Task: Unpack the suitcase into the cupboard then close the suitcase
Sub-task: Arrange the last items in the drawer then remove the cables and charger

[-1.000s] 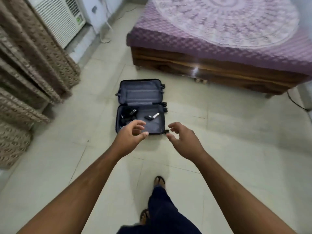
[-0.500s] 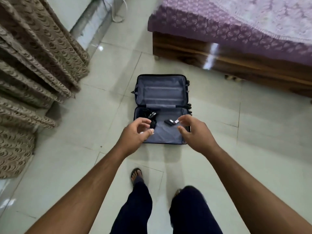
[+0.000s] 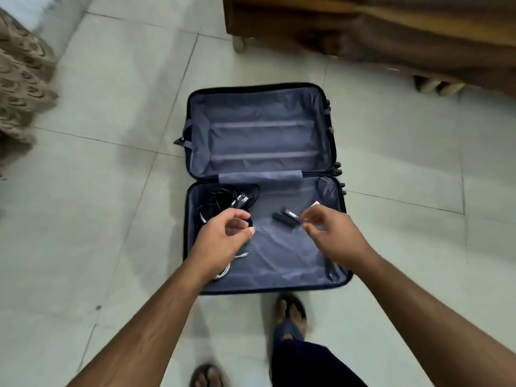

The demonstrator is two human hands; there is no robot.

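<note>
A dark suitcase (image 3: 262, 289) lies open flat on the tiled floor, its grey lining showing. The far half is bare. In the near half lie a tangle of black cables (image 3: 223, 201) at the left, a white cable (image 3: 226, 270) at the near left, and small dark gadgets (image 3: 284, 216) near the middle. My left hand (image 3: 220, 241) hovers over the near half beside the black cables, fingers loosely curled, holding nothing. My right hand (image 3: 332, 236) hovers just right of the dark gadgets, fingers loosely curled and holding nothing.
A wooden bed frame (image 3: 377, 32) runs along the top right, with its feet close behind the suitcase. A brown patterned curtain (image 3: 19, 88) hangs at the far left. My sandalled feet (image 3: 290, 311) stand just before the suitcase's near edge.
I have stepped up to the suitcase, which now fills the middle of the view. Both hands have come down over its near half, close to the cables and the gadgets.
</note>
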